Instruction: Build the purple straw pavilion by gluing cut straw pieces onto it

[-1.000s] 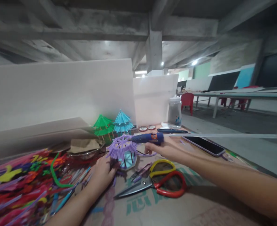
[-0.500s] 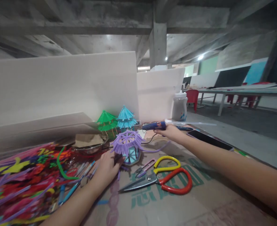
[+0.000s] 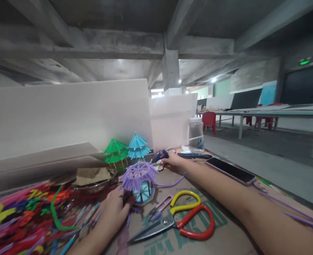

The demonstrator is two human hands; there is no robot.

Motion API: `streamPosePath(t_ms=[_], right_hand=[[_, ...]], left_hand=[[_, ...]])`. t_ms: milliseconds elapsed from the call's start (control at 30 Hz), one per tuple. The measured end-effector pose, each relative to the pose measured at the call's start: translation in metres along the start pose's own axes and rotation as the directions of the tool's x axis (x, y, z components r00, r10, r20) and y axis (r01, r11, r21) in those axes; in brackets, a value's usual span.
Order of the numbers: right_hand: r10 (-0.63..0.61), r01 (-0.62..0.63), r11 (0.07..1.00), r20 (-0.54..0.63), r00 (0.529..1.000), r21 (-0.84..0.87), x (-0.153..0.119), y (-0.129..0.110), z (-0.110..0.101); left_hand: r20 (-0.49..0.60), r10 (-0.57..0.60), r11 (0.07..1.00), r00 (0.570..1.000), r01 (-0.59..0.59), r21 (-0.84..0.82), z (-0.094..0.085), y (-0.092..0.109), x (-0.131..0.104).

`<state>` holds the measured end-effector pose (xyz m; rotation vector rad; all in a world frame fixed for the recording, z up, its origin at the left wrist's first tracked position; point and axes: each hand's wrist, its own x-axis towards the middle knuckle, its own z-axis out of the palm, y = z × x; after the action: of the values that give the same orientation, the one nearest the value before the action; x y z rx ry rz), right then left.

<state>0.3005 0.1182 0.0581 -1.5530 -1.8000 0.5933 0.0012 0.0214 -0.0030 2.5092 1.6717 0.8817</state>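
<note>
A small pavilion model with a purple pipe-cleaner roof stands on a light-blue octagonal base at the centre. My left hand is closed on the left edge of this model, its thumb by the base. Beyond and to the right, my right hand is wrapped round a dark blue glue gun, whose nozzle points left, towards the back of the purple roof. Large scissors with one yellow and one red handle lie in front of the model. Small pink snips lie between the scissors and the base.
Green and light-blue roofed models stand behind. Colourful pipe cleaners are heaped at left beside a bowl. A phone, a dark blue tool and a clear bottle are at right.
The glue gun in my right hand has swung from lying across to the right, with its long glue stick trailing, to pointing away at a slant. The view has tilted up; my left hand stays at the model.
</note>
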Motion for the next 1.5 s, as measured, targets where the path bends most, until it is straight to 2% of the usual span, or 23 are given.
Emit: streamPosePath(t_ms=[133,267,400,500,633,733,867,1000,1133,1233,1367,1500], right_hand=[[-0.011,0.016,0.966,0.024,1.0,-0.259,-0.005,0.002,-0.002],[-0.076,0.075,0.877,0.018,0.997,-0.474,-0.018,0.005,-0.009],[-0.186,0.153,0.77,0.012,0.983,-0.619,-0.033,0.003,-0.01],[-0.276,0.242,0.704,0.056,0.96,-0.668,-0.042,-0.003,-0.011],[-0.385,0.377,0.66,0.138,0.913,-0.65,-0.066,-0.018,-0.012],[-0.455,0.47,0.644,0.192,0.87,-0.604,-0.097,-0.031,-0.008],[-0.523,0.57,0.656,0.248,0.816,-0.494,-0.13,-0.04,0.001],[-0.533,0.589,0.736,0.25,0.808,-0.334,-0.127,-0.031,0.017],[-0.548,0.617,0.753,0.302,0.78,-0.229,-0.114,-0.018,0.028],[-0.557,0.633,0.752,0.336,0.76,-0.184,-0.114,-0.018,0.026],[-0.537,0.65,0.748,0.45,0.714,-0.138,-0.121,-0.027,0.019],[-0.474,0.621,0.765,0.505,0.722,-0.17,-0.124,-0.035,0.008]], left_hand=[[-0.006,-0.008,1.0,1.0,0.008,-0.006,-0.004,0.004,0.0],[-0.033,-0.01,0.997,0.999,0.007,-0.075,-0.004,0.003,0.0],[-0.035,-0.036,0.986,0.999,0.03,-0.165,-0.001,-0.004,0.002],[-0.057,-0.058,0.975,0.997,0.044,-0.217,0.002,-0.01,0.002],[-0.067,-0.074,0.938,0.995,0.046,-0.344,0.008,-0.021,0.003],[-0.052,-0.142,0.904,0.989,0.108,-0.413,0.01,-0.026,0.002],[-0.066,-0.213,0.867,0.975,0.157,-0.473,0.002,-0.016,-0.001],[-0.107,-0.186,0.889,0.977,0.121,-0.442,-0.008,-0.002,0.0],[-0.084,-0.182,0.892,0.98,0.129,-0.433,-0.01,0.003,0.001],[-0.09,-0.178,0.877,0.98,0.117,-0.465,-0.009,0.003,0.001],[-0.112,-0.191,0.86,0.975,0.112,-0.498,-0.01,0.003,0.001],[-0.116,-0.185,0.871,0.976,0.108,-0.479,-0.01,0.003,0.001]])
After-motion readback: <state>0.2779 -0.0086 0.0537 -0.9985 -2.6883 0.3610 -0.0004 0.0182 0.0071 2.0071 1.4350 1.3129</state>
